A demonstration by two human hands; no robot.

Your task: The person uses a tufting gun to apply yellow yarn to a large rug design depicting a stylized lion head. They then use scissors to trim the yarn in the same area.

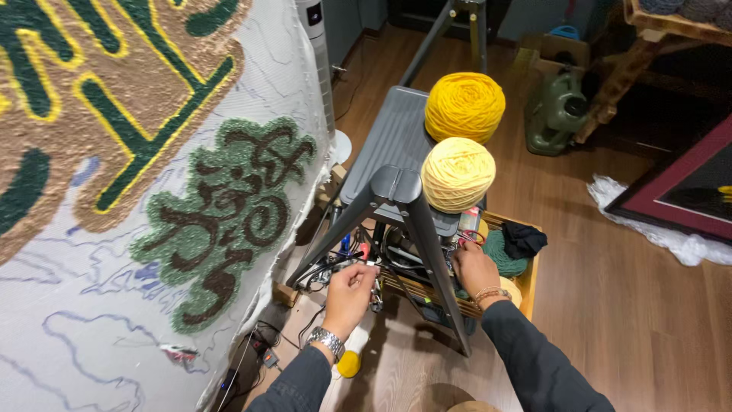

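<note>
Wood floor, tufted rug canvas (152,191); left hand (349,294) grip closed on small tool (374,294); right hand (473,267) grip unclear.

Warm indoor light, sharp centre, soft shadows — edges bowed, far corners dim

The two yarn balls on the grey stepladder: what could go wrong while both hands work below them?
1. The pale yellow yarn ball and the deep yellow yarn ball sit loose on the stepladder; a bump might roll them off.
2. The left hand and right hand reach among tangled cables, which could snag.
</note>
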